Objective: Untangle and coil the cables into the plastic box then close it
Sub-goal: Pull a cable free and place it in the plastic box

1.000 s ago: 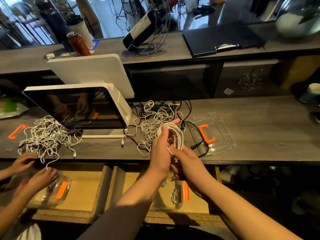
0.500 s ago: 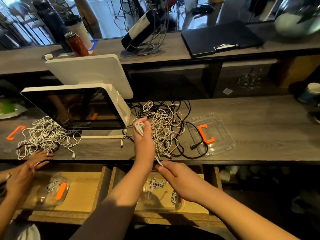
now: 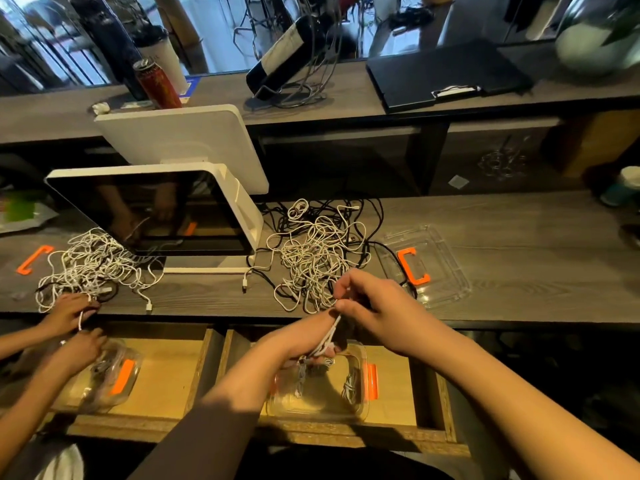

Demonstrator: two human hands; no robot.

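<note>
- The left hand [image 3: 308, 342], at lower centre of the frame, has its fingers curled round a bunch of white cable [image 3: 327, 337] just above the open plastic box [image 3: 318, 408]; the right hand [image 3: 377, 306], just above and right of it, pinches the same strands where they rise toward the counter edge.
- The two hands are close together, joined by that short run of cable.
- The box sits in an open wooden drawer [image 3: 391, 403] at lower centre, with an orange latch [image 3: 370, 381] on its right side and what look like one or two small coils already inside, though the clear plastic makes this hard to read.
- The tangled pile of white and black cables [image 3: 318, 251] lies on the counter at centre frame; the clear lid [image 3: 446, 271] with its orange clip [image 3: 412, 266] lies just to the right of it, a black cable crossing its near corner.
- The cable is probably light, thin and limp: it will sag, spring out of a loose coil and snag on neighbouring loops.
- Best held near a free plug end, feeding it hand over hand, with the finished coil pinched across all its turns.
- Pulling hard would likely tighten knots and drag the whole pile.
- At lower left, another person's hands [image 3: 74, 327] work a second pile [image 3: 93, 265] beside the point-of-sale screen [image 3: 152, 213].
</note>
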